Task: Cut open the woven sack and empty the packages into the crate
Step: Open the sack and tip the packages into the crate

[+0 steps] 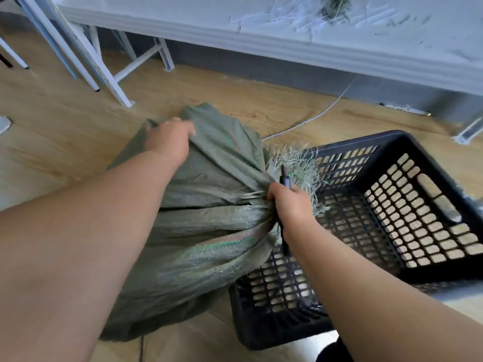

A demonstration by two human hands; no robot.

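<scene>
The sack (209, 218) is a dull grey-green woven bag, creased and bulging, with a faint stripe of green and red thread across its lower side. It lies on the wooden floor (65, 121) just to the left of the crate (423, 142), with its gathered neck resting over the crate's near-left rim. At the neck the weave is frayed into a bush of loose pale strands (295, 158) that hang over the crate's edge.

The right hand (292, 202) is closed in a fist around the bunched neck of the sack, and the same hand grips a thin dark tool (285, 178), probably a knife, whose ends stick out above and below the fist. The left hand (168, 141) grasps a fold of cloth at the far end of the sack, fingers curled into the fabric.

The crate is black plastic with latticed walls and floor and a handle slot in its right wall. Beyond the sack stands a pale surface (235, 35) on white metal legs, with shredded strands (313, 14) scattered on top. A thin white cable (326, 111) runs across the floor behind the crate.
</scene>
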